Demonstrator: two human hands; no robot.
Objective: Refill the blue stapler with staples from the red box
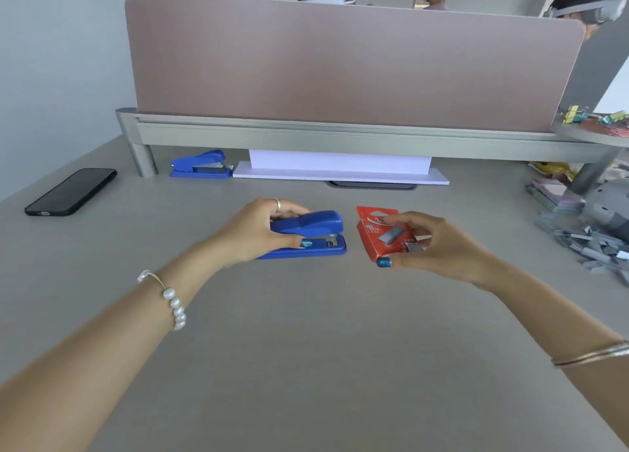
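Observation:
The blue stapler (pixel 313 228) lies flat on the grey desk (pixel 306 349), its nose pointing right. My left hand (pixel 253 230) wraps its rear half, thumb on the near side and fingers over the far side. Just right of it lies the red staple box (pixel 372 237), its top flap raised at the far end. My right hand (pixel 439 244) rests on the box, thumb at its near corner and fingers over its right side. A grey staple strip shows on the box face; I cannot tell whether it is printed or real.
A second blue stapler (pixel 200 166) sits at the back by the shelf leg. A black phone (pixel 71 192) lies at far left. White paper (pixel 340 169) is under the shelf. Loose staple strips (pixel 592 244) and sticky notes (pixel 553 196) crowd the right edge.

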